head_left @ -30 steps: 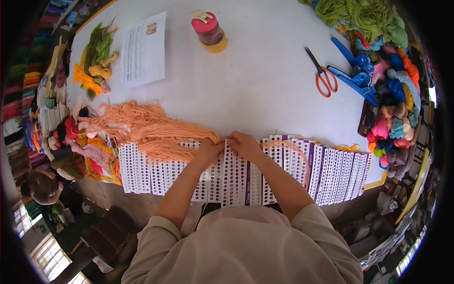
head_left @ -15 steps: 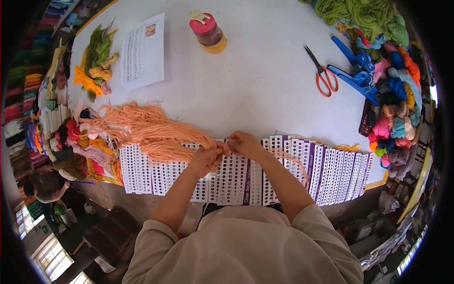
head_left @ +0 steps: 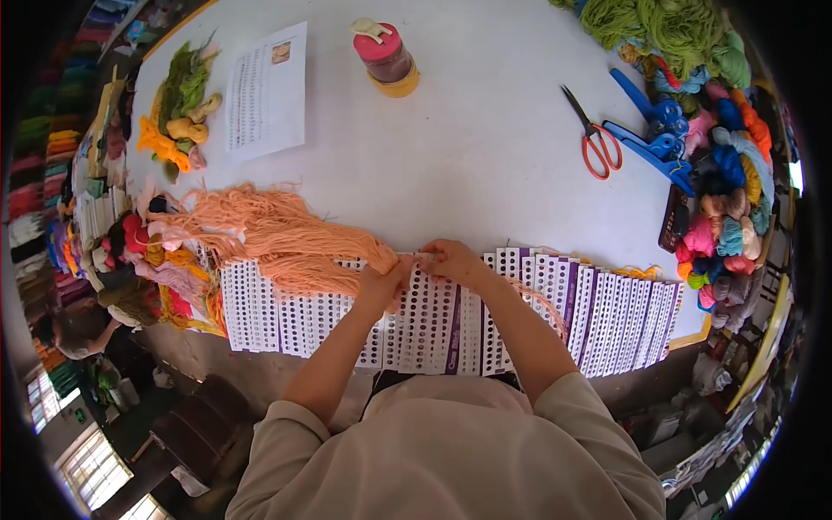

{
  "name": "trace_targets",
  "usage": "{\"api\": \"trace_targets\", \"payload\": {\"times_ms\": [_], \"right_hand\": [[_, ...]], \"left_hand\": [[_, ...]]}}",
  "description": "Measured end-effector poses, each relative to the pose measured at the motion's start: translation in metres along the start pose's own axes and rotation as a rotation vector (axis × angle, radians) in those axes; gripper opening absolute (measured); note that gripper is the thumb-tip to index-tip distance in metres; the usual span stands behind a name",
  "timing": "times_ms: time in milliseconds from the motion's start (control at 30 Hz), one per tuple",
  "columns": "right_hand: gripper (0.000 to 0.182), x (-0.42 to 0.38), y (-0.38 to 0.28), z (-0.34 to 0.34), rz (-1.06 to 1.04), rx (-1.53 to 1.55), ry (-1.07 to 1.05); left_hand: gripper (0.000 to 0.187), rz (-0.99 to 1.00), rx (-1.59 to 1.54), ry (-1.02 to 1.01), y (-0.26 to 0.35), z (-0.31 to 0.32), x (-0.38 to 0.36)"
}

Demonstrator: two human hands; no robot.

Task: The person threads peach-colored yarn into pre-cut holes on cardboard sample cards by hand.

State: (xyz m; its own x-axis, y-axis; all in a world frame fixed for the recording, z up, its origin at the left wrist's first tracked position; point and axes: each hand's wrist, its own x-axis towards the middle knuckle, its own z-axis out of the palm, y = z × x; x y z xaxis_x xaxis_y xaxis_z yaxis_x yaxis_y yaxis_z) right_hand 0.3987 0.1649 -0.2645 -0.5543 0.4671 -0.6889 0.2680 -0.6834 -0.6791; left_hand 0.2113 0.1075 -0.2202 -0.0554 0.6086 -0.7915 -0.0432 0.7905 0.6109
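Clock positions are taken from the hands. Hands in use: two. The left hand (head_left: 386, 279) grasps the near end of the peach yarn (head_left: 277, 238); that single bunch lies at 9 to 10 o'clock, over the cards. The right hand (head_left: 452, 263) has its fingertips bent together at the cards' top edge; whether a strand lies between them cannot be told. The cards (head_left: 425, 316), punched and overlapping, run in one row from about 8 to 4 o'clock, too many to count.

On the table (head_left: 485, 165): one sheet (head_left: 267, 91) at 11; one pair of scissors (head_left: 591, 130) at 2, with one blue tool (head_left: 666, 120) just beyond; one dark device (head_left: 670, 230) towards 3.

Containers: one bottle (head_left: 387, 65) at 12, pink lid on, contents indistinct.

Skeins: a small group (head_left: 179, 113) at 10; a mixed heap (head_left: 726, 165) at 2 to 3, uncountable.
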Motion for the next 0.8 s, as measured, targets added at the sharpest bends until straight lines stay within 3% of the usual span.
{"api": "trace_targets", "payload": {"times_ms": [233, 300, 333, 400, 433, 500, 533, 600, 633, 700, 733, 800], "right_hand": [[0.031, 0.0, -0.003, 0.005, 0.019, 0.035, 0.015], [0.03, 0.0, -0.004, 0.006, 0.052, 0.063, 0.044], [0.03, 0.0, -0.004, 0.005, 0.052, 0.064, 0.044], [0.028, -0.001, -0.002, 0.003, 0.015, 0.075, 0.023], [0.028, -0.001, 0.001, 0.001, 0.016, 0.074, 0.023], [0.029, 0.001, 0.004, -0.002, -0.038, 0.14, -0.072], [0.029, 0.002, 0.005, -0.002, -0.037, 0.135, -0.072], [0.026, 0.004, 0.008, -0.001, -0.068, 0.102, -0.031], [0.026, 0.006, 0.01, 0.0, -0.067, 0.099, -0.03], [0.025, 0.01, 0.012, 0.004, 0.042, 0.083, 0.006], [0.025, 0.011, 0.012, 0.005, 0.04, 0.086, 0.007], [0.016, 0.011, 0.012, 0.01, 0.033, -0.099, 0.151]], "left_hand": [[0.02, 0.08, -0.213, 0.119, 0.007, 0.001, -0.017], [0.017, -0.016, -0.353, -0.097, 0.004, -0.011, -0.02], [0.017, -0.016, -0.352, -0.097, 0.017, -0.007, -0.025], [0.015, -0.173, -0.15, -0.283, 0.04, 0.003, -0.033], [0.015, -0.174, -0.152, -0.284, 0.025, 0.007, -0.023], [0.02, 0.059, 0.159, -0.236, -0.001, 0.017, 0.001], [0.02, 0.061, 0.155, -0.236, 0.001, 0.016, 0.002], [0.025, -0.03, 0.733, -0.123, 0.009, 0.014, 0.004], [0.025, -0.029, 0.731, -0.124, 0.008, 0.009, 0.003], [0.028, 0.35, 0.977, 0.117, 0.007, -0.018, -0.001], [0.026, 0.245, 0.578, 0.013, 0.021, -0.035, -0.009], [0.022, -0.001, 0.06, 0.018, 0.047, -0.08, -0.028]]}}
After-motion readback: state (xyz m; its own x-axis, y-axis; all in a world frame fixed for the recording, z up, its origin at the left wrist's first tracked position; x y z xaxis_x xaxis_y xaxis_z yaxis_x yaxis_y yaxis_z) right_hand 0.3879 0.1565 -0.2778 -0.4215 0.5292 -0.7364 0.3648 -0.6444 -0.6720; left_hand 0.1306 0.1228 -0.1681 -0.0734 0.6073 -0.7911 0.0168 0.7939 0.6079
